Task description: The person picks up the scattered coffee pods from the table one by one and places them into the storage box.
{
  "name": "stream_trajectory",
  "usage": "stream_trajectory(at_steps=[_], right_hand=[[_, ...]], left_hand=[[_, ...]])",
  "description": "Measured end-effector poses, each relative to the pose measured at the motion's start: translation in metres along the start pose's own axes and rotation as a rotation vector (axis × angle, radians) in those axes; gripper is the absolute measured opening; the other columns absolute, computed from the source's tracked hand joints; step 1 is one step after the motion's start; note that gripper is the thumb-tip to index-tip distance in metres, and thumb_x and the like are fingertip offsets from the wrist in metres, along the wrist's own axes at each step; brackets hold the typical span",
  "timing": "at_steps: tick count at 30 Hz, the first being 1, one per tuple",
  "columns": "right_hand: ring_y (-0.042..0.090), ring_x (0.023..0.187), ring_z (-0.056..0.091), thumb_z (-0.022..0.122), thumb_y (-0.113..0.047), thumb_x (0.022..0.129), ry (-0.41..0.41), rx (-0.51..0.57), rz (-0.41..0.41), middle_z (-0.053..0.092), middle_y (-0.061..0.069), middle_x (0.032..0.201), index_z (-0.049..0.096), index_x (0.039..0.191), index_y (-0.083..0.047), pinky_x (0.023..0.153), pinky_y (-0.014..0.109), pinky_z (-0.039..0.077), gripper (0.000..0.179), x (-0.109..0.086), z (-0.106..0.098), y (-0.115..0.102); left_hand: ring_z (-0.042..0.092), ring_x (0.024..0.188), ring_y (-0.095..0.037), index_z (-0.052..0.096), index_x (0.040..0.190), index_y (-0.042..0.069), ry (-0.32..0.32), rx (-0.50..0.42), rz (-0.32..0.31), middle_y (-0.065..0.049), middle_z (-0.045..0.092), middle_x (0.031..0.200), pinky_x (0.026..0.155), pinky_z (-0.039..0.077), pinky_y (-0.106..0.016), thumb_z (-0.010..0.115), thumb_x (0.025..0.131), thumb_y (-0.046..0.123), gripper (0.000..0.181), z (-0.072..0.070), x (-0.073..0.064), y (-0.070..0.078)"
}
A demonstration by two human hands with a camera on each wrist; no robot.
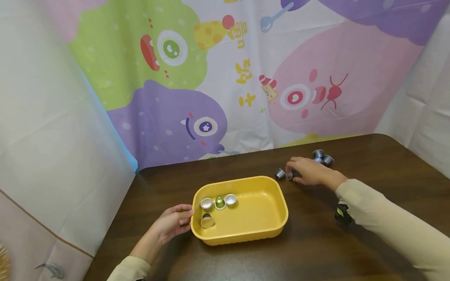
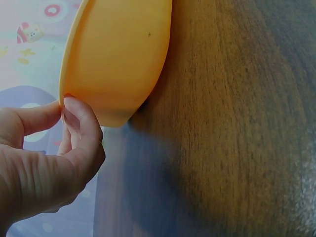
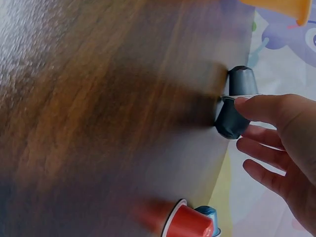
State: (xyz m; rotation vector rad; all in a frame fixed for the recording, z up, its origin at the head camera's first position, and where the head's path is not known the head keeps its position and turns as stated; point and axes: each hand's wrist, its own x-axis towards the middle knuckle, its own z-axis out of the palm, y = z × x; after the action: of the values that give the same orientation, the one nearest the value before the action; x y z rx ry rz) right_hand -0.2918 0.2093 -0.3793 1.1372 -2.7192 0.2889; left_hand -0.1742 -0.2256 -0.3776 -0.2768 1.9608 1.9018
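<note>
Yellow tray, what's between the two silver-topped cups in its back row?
A green capsule sits between the left silver-topped capsule and the right silver-topped capsule in the yellow tray. The head view shows it.

In L hand: smooth plastic tray, semi-gloss. In R hand: metal-look capsule, smooth. Below: wood-grain tabletop w/ gloss. Beyond: creased, matt cloth bkdrop.

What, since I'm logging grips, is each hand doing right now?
Left hand: closed, pinching the rim of the yellow tray.
Right hand: closed, pinching a dark capsule.
</note>
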Motion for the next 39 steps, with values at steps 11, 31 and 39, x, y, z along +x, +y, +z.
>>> stream_trajectory(at_steps=[11, 31, 39], right_hand=[[0.018, 0.085, 0.059, 0.077, -0.001, 0.077, -0.027, -0.007, 0.027, 0.059, 0.003, 0.091, 0.063, 0.094, -0.01, 0.079, 0.04, 0.052, 0.023, 0.004, 0.012, 0.005], [0.018, 0.086, 0.06, 0.077, -0.003, 0.078, 0.045, -0.013, 0.021, 0.06, 0.002, 0.092, 0.063, 0.095, -0.01, 0.08, 0.04, 0.053, 0.023, -0.013, 0.008, 0.004], [0.019, 0.089, 0.06, 0.078, -0.006, 0.076, 0.128, -0.051, 0.024, 0.061, 0.003, 0.093, 0.064, 0.095, -0.009, 0.082, 0.04, 0.053, 0.024, -0.018, 0.004, 0.002]], left_hand=[[0.059, 0.075, -0.005, 0.055, 0.111, 0.004, -0.033, -0.02, 0.004, 0.006, 0.062, 0.084, 0.07, 0.053, -0.022, 0.057, 0.097, 0.01, 0.016, 0.0, 0.0, -0.002], [0.059, 0.075, -0.004, 0.053, 0.113, 0.004, -0.027, -0.015, 0.002, 0.006, 0.062, 0.084, 0.07, 0.052, -0.021, 0.056, 0.097, 0.01, 0.017, -0.001, 0.0, -0.002], [0.058, 0.075, -0.004, 0.049, 0.12, 0.0, -0.015, -0.011, 0.0, 0.006, 0.062, 0.085, 0.071, 0.053, -0.022, 0.056, 0.098, 0.011, 0.026, 0.0, 0.0, 0.0]])
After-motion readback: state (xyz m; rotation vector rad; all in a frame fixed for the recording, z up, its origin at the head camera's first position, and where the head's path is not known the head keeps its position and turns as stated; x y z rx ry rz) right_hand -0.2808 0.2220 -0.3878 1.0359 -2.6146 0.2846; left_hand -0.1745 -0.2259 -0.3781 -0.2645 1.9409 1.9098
